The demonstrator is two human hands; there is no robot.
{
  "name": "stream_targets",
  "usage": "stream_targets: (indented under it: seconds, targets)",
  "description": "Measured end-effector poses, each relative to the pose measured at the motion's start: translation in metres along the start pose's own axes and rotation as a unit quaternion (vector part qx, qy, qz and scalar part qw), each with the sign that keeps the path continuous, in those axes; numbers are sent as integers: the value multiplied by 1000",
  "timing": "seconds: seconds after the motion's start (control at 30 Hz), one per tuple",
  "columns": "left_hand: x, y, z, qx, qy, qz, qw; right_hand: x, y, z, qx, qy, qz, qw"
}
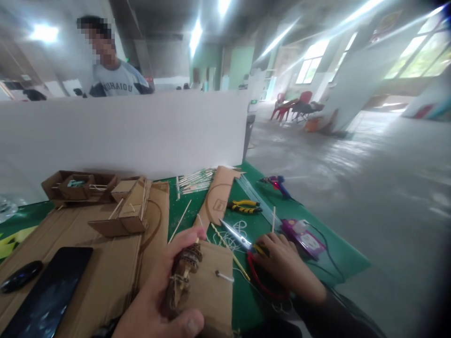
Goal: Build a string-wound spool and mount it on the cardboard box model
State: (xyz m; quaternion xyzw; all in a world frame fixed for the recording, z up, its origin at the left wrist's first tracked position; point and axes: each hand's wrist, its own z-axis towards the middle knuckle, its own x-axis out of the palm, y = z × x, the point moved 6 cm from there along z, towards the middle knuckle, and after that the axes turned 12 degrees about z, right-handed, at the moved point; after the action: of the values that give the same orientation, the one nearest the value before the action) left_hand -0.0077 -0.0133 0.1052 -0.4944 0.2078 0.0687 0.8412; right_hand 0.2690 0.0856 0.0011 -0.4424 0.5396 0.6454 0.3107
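My left hand (pixel 165 286) is closed around a small brown cardboard box (pixel 213 277). A layered cardboard piece with bits of wooden stick sits at the box's left side, and a white string pokes through a hole in its face. My right hand (pixel 282 263) is curled down over the red-handled scissors (pixel 254 274), whose blades point away to the left. A yellow and black part shows under its fingers; what it belongs to is unclear. Beside the box lie a thin wooden stick (pixel 230 253) and loose white string (pixel 239 232).
Yellow-black pliers (pixel 244 206), a cardboard strip (pixel 218 197), wooden sticks (pixel 197 180), a glue gun (pixel 276 184) and a purple power strip (pixel 305 239) lie on the green table. Leftward are a cardboard model (pixel 123 225), a phone (pixel 49 291) and a mouse (pixel 21 276). A person stands behind the white partition (pixel 123 134).
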Motion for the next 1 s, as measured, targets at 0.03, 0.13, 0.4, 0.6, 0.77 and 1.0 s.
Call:
stream_targets:
  seconds: [0.03, 0.13, 0.4, 0.6, 0.77, 1.0]
  targets:
    - [-1, 5, 1, -6, 5, 6, 1000, 0, 1, 0, 0, -4, -12, 1000]
    - [-17, 8, 10, -24, -74, 70, 994, 2, 8, -2, -37, 13, 4, 999]
    - [-42, -14, 76, 20, -143, 220, 965, 7, 17, -6, -20, 23, 36, 999]
    - [-31, 22, 104, 36, -84, 200, 976, 5, 6, 2, 35, -6, 93, 995]
    - [-27, 34, 105, 37, -73, 193, 978, 2, -17, 0, 111, -37, 186, 976]
    - [-23, 37, 109, 31, -72, 209, 975, -32, -21, -2, 68, -93, 294, 949]
